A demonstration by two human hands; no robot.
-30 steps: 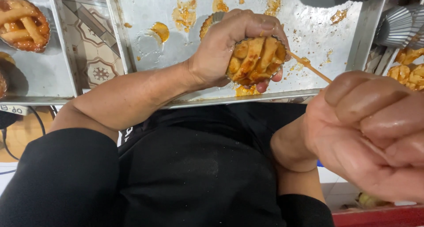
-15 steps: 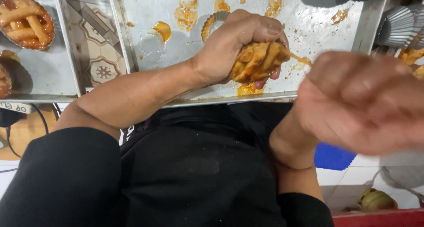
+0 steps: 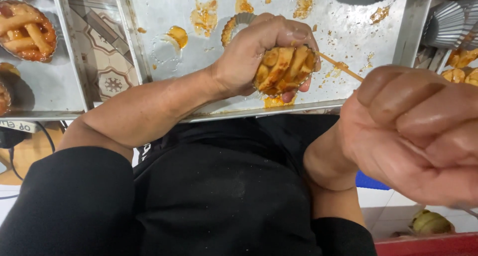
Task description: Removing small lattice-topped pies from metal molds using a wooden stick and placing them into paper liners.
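Our right hand point(image 3: 418, 131) fills the near corner, fist closed and partly cut off by the frame; we can't see what it grips, though a thin wooden stick point(image 3: 340, 67) runs from it to the tart. Since a moment ago that hand has sharpened from a blur and sits a little lower. Our left hand point(image 3: 259, 54) stays clamped around the lattice-topped tart point(image 3: 286, 69), held over the smeared metal tray point(image 3: 343, 22).
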